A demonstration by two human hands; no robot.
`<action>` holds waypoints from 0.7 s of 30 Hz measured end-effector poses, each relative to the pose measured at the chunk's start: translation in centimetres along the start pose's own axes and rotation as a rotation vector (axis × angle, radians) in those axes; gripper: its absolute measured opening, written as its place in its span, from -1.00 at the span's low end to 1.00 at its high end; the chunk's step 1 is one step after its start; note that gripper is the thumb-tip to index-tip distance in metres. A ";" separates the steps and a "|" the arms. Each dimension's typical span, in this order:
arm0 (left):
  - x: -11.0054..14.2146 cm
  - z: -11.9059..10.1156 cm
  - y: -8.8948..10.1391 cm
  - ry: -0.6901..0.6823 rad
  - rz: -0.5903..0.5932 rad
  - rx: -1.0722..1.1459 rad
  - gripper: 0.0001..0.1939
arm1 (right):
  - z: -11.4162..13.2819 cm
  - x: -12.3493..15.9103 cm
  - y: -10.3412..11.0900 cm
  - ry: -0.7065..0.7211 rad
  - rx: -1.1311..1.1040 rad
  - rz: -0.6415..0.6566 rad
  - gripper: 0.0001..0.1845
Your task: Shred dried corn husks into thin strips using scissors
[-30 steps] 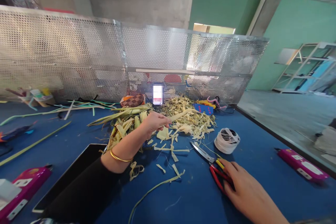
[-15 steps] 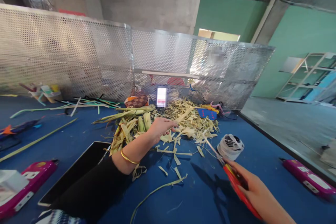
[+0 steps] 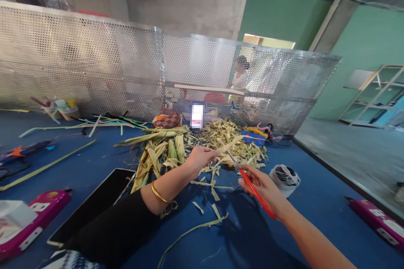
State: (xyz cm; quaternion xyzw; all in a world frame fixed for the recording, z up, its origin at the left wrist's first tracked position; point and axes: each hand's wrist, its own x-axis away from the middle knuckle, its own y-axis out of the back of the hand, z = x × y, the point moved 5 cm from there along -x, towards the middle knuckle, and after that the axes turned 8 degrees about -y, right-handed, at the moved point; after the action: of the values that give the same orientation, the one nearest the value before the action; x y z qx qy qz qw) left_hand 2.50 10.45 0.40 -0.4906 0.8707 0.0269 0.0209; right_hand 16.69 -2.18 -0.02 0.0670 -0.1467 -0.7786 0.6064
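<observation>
My left hand [image 3: 201, 160] pinches the near end of a pale corn husk strip [image 3: 232, 143], which points away to the upper right. In my right hand [image 3: 263, 187] are red-handled scissors [image 3: 256, 191], fingers wrapped round the handles. Their blades point up and left, with the tips close to the husk strip; whether they touch it I cannot tell. Beyond both hands lies a heap of cut husk pieces [image 3: 249, 157]. Whole corn husks [image 3: 148, 159] are piled left of my left hand. A few scraps [image 3: 215, 193] lie on the blue tabletop below.
A roll of white string [image 3: 285, 180] stands right of my right hand. A dark tray [image 3: 91, 206] lies beside my left forearm. Magenta power strips [image 3: 377, 220] sit at both sides. A lit phone [image 3: 197, 116] stands before the perforated metal screen [image 3: 126, 71]; a person is behind it.
My right hand has brought the scissors up and left, from beside the string roll to the husk strip. My left hand still holds the strip, nearly in place.
</observation>
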 end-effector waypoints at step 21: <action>-0.8 0.9 0.5 0.029 -0.027 -0.082 -0.80 | -0.6 -2.5 0.6 0.076 0.271 -0.114 -0.49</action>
State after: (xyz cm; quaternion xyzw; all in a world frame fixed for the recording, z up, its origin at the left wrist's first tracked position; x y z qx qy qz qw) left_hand 2.52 11.46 -0.39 -0.5032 0.8623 0.0550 -0.0113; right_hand 18.02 0.04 -0.57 0.1858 -0.2232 -0.7819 0.5516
